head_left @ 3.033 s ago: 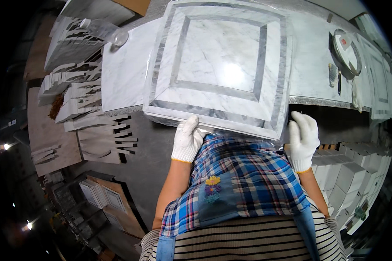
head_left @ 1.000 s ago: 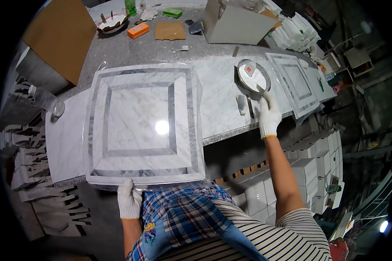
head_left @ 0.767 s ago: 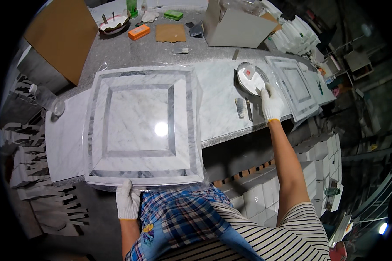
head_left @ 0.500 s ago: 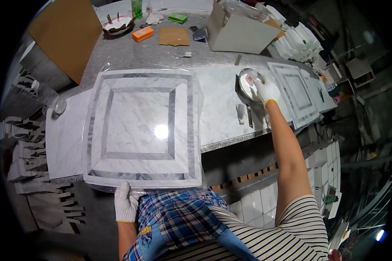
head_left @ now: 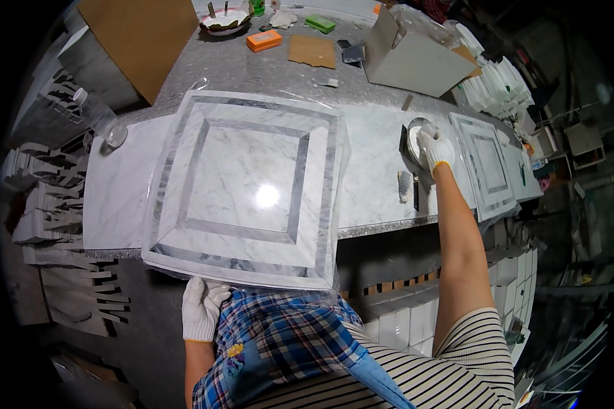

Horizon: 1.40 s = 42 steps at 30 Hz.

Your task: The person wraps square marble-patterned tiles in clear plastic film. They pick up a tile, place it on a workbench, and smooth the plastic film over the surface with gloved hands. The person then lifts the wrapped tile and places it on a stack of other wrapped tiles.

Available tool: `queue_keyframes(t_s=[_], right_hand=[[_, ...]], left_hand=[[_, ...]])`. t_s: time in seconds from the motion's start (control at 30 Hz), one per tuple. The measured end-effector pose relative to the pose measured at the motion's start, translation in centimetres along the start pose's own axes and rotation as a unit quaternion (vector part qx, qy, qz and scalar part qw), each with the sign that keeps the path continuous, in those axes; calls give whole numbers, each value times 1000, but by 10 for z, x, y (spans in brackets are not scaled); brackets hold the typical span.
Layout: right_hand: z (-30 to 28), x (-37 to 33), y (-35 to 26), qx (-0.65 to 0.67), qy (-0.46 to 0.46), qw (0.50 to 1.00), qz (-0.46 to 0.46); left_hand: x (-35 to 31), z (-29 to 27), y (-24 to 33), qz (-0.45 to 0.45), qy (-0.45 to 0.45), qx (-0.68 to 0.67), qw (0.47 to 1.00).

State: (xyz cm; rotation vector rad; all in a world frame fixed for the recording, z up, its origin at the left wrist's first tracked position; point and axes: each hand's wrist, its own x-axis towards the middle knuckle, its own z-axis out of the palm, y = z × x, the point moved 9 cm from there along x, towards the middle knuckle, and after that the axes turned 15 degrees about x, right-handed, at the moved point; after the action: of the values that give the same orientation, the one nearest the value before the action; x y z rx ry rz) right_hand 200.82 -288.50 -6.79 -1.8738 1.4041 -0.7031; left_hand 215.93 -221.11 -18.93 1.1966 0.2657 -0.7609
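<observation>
A square marble panel (head_left: 249, 177) with grey inlaid borders lies in front of me, clear plastic film showing around its edges. My left hand (head_left: 203, 310), in a white knit glove, is at the panel's near edge with fingers apart and nothing visible in them. Off to the right, my gloved right hand (head_left: 438, 148) reaches into a round metal dish (head_left: 415, 140), its fingers bent together and pointing down. What they pinch, if anything, is hidden by the glove. Beside the dish lie a grey-white crumpled piece (head_left: 404, 186) and a dark narrow blade-like tool (head_left: 416, 193).
A smaller inlaid panel (head_left: 484, 163) lies right of the dish. Behind are a white box (head_left: 416, 61), a cardboard piece (head_left: 312, 51), an orange box (head_left: 264, 41) and a green box (head_left: 320, 24). A plastic bottle (head_left: 106, 123) stands at left. Stacked stone pieces (head_left: 48, 191) sit beyond the left end.
My view has shifted, so the bench appears farther right. My right hand has dipped farther into the dish, covering the red spot seen there before. My left hand's fingers have spread slightly.
</observation>
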Motion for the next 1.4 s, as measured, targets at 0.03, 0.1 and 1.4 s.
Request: queue_keyframes(t_s=[0.03,0.1,1.4], right_hand=[[-1,0,0,3,6,1000,4],[-8,-1,-14,-105,51,992,-45],[215,-423,-202,36,-516,791,-328]], left_hand=[[1,1,-1,-1,-11,-5,1000],[2,-5,-2,0,-24,-15,1000],[28,-37,61,106,86,-78,988]])
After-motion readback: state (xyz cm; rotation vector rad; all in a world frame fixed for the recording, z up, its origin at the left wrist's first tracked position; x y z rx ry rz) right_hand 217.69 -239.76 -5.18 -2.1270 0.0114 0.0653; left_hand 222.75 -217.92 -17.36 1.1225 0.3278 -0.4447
